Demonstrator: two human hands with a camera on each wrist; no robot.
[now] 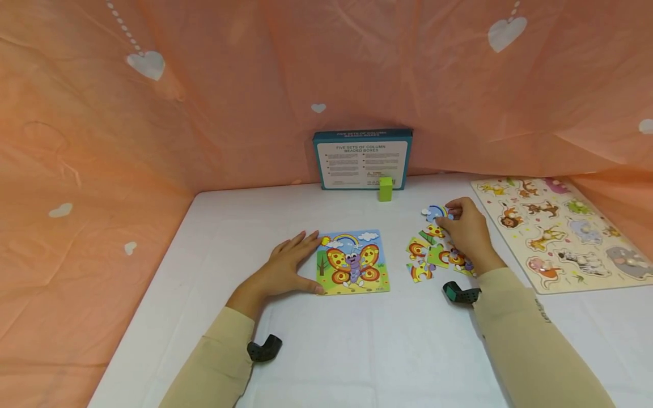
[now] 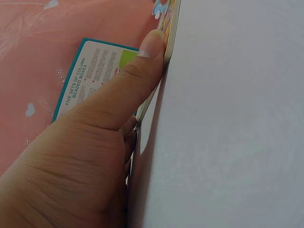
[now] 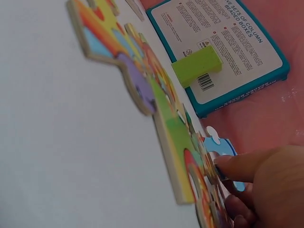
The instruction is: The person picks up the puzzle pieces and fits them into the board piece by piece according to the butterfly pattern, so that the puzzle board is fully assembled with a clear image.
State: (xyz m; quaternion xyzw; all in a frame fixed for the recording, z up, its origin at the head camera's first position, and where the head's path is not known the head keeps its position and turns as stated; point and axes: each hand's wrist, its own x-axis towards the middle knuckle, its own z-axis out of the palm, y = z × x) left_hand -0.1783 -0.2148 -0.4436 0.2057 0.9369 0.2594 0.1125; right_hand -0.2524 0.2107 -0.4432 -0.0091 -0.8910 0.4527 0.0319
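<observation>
A square butterfly picture board (image 1: 353, 272) lies in the middle of the table. My left hand (image 1: 287, 271) rests along its left side, fingers extended toward the top corner and thumb on the lower corner. In the left wrist view the thumb (image 2: 128, 85) lies over the board's edge. Farther right, my right hand (image 1: 470, 231) pinches a blue jigsaw piece (image 1: 433, 212) with part of a rainbow on it. Several loose jigsaw pieces (image 1: 419, 249) overlap in a pile just below that hand, which partly covers them. The right wrist view shows the blue piece (image 3: 220, 146) between thumb and fingers.
A teal-edged box (image 1: 363, 161) stands against the orange cloth backdrop (image 1: 245, 96). In front of it is a green block (image 1: 385, 189). At the right lies a wooden animal puzzle board (image 1: 553, 255). White cloth (image 1: 331, 351) covers the table.
</observation>
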